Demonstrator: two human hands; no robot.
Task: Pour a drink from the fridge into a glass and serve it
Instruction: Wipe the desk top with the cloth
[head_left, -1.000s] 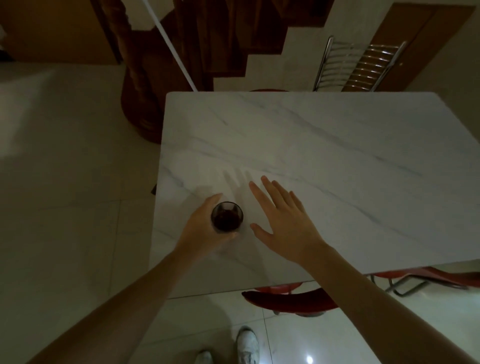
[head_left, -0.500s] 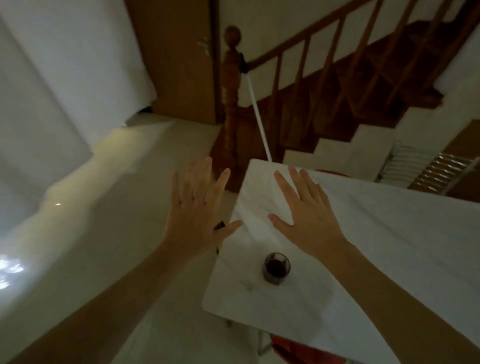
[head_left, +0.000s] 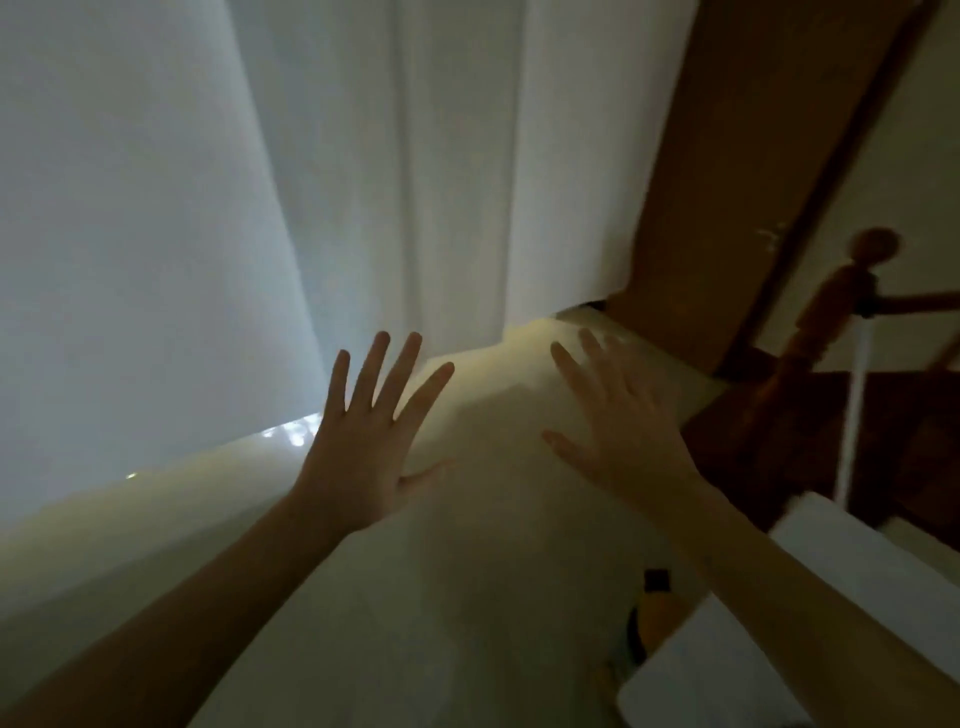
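My left hand is raised in front of me with its fingers spread wide and nothing in it. My right hand is held up beside it, also spread and empty, slightly blurred. Both hang in the air over the pale floor, apart from each other. The glass with the dark drink is out of view. Only a corner of the white marble table shows at the lower right, beneath my right forearm.
White curtains fill the left and centre. A brown wooden door stands at the right, with a wooden stair post and a white pole beside it. A yellow object lies on the floor near the table's corner.
The view has swung up and left, away from the table. The glass, let go by my left hand and left standing on the table, has dropped out of sight. Both hands stay raised and spread.
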